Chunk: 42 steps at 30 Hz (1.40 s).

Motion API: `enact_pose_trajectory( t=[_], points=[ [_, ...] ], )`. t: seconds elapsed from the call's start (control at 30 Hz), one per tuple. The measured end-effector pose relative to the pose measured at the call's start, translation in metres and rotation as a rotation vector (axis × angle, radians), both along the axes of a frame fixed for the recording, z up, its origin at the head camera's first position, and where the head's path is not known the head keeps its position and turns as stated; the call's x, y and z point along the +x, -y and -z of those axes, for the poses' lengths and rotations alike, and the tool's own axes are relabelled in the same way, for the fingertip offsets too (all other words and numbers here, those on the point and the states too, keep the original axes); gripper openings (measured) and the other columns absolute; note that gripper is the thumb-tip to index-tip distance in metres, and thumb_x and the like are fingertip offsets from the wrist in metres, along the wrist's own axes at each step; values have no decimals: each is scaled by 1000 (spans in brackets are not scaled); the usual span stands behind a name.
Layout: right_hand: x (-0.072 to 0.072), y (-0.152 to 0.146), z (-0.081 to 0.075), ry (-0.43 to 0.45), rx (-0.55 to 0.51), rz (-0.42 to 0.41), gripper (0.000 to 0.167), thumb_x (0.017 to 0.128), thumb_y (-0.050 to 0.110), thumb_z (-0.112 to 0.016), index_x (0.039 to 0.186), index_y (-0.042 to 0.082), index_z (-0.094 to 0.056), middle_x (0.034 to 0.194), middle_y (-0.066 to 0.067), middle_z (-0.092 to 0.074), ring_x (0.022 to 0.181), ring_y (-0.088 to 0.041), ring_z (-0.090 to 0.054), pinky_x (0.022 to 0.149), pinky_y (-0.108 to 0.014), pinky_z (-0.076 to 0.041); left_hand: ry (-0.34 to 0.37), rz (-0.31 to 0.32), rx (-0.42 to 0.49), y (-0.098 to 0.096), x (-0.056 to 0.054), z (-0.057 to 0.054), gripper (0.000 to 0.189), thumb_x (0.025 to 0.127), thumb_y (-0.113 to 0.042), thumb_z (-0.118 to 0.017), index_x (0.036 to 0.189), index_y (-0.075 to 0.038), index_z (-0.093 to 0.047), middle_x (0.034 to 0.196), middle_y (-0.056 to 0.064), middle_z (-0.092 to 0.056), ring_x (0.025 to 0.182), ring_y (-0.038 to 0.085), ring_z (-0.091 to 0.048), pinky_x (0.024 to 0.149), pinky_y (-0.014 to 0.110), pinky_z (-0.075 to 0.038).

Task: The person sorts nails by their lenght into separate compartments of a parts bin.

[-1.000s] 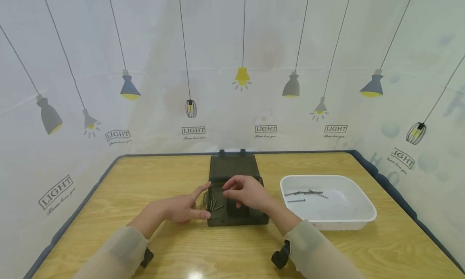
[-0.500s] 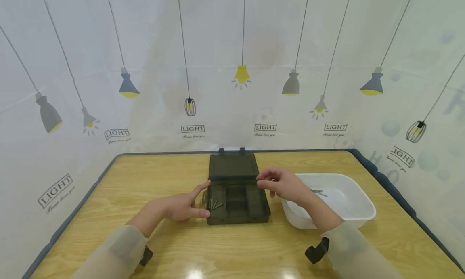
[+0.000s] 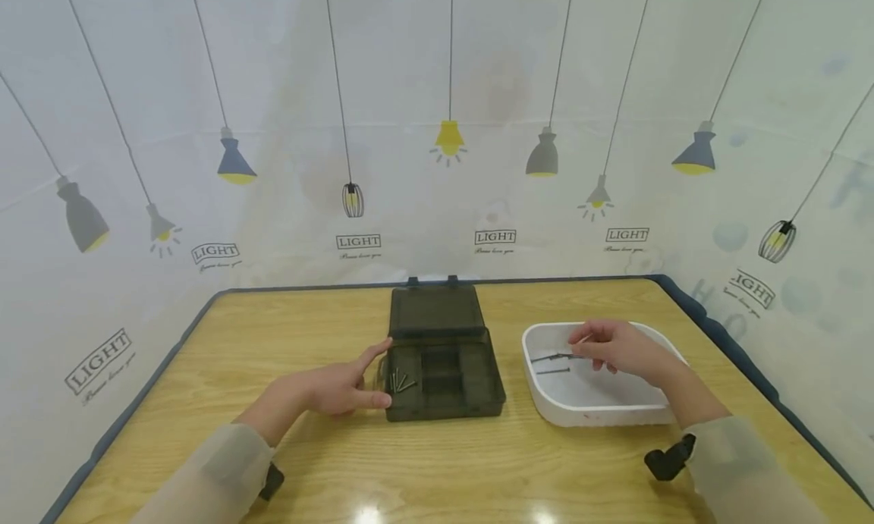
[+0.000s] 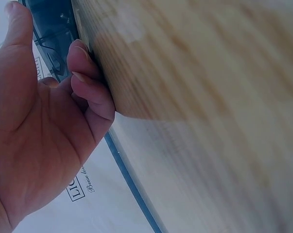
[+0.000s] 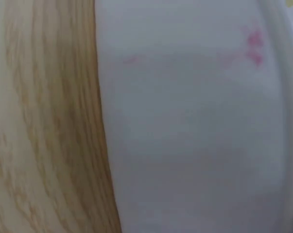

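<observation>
A dark translucent plastic box [image 3: 444, 412] lies with its lid [image 3: 435, 310] folded back. Several screws or nails [image 3: 401, 381] rest in its left compartment. My left hand [image 3: 334, 389] touches the box's left side with spread thumb and index finger; the left wrist view shows the other fingers of this hand [image 4: 44, 116] bent against the table. Over the white plastic basin [image 3: 594, 417] is my right hand [image 3: 624, 349], its loosely bent fingers near several long nails or screws [image 3: 553, 371]. Nothing is visibly held there. The right wrist view shows only the basin's outer wall [image 5: 195, 121] and wood.
The wooden table [image 3: 300, 471] carries the box in the middle and the basin to its right. A pale cloth backdrop [image 3: 410, 69] printed with hanging lamps surrounds the table. The box lid reaches close to the table's back edge.
My right hand has moved right, from above the box across to the basin. My left hand stays at the box's left side. The screws in the box look unmoved.
</observation>
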State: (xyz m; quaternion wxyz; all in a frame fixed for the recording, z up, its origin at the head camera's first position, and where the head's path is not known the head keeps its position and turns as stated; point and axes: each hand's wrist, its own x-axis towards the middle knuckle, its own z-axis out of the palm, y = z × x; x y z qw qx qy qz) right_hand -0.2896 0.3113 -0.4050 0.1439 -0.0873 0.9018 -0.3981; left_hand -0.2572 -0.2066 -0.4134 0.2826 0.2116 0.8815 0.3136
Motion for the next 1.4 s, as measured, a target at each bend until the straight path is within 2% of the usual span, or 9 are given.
enact_pose_trajectory(
  t=[0.23, 0.4, 0.53, 0.7, 0.9, 1.23, 1.4],
  points=[
    [-7, -20, 12, 40, 54, -8, 32, 102, 26, -79, 129, 9, -72, 97, -7, -71, 83, -22, -64, 71, -33, -54, -5, -3, -2, 1, 0, 2, 109, 106, -56, -70, 178, -33, 8, 71, 6, -61, 58, 19, -53, 67, 38, -49],
    [-5, -25, 13, 47, 88, 33, 34, 102, 22, -79, 129, 4, -69, 92, -7, -68, 79, -23, -64, 70, -35, -55, -12, 5, -6, 1, -1, 1, 108, 106, -55, -70, 177, -34, 9, 71, 6, -62, 58, 19, -54, 67, 38, -50],
    [-4, -25, 16, 64, 114, 70, 35, 103, 22, -78, 133, 5, -69, 87, -6, -66, 77, -22, -63, 69, -36, -55, -14, 9, -10, 0, -3, -1, 108, 107, -55, -69, 177, -35, 10, 71, 7, -63, 58, 20, -55, 67, 38, -50],
    [-7, -23, 20, 72, 140, 108, 27, 103, 25, -78, 125, 9, -73, 87, -6, -64, 75, -22, -62, 66, -36, -52, -4, 5, -4, 0, -3, -2, 108, 106, -56, -70, 177, -36, 9, 70, 6, -61, 57, 19, -53, 67, 38, -50],
    [-7, -22, 23, 25, 193, 74, 23, 103, 27, -78, 117, 9, -75, 81, -2, -61, 70, -19, -57, 62, -33, -48, -2, 4, -6, 0, -1, -1, 108, 106, -56, -70, 177, -35, 9, 70, 5, -61, 57, 19, -53, 67, 38, -49],
    [-6, -20, 14, -69, 277, 28, 17, 102, 30, -80, 108, 15, -77, 92, -2, -67, 77, -20, -59, 67, -33, -47, -6, 16, -8, 0, -3, -1, 109, 105, -58, -70, 177, -35, 9, 70, 7, -63, 57, 19, -54, 66, 37, -49],
    [-3, -14, 3, -65, 219, 25, 23, 104, 36, -78, 115, 16, -78, 94, -3, -67, 74, -20, -59, 63, -32, -47, -10, 12, -12, 2, -2, -1, 110, 105, -59, -70, 177, -34, 9, 69, 6, -62, 57, 19, -54, 66, 37, -49]
  ],
)
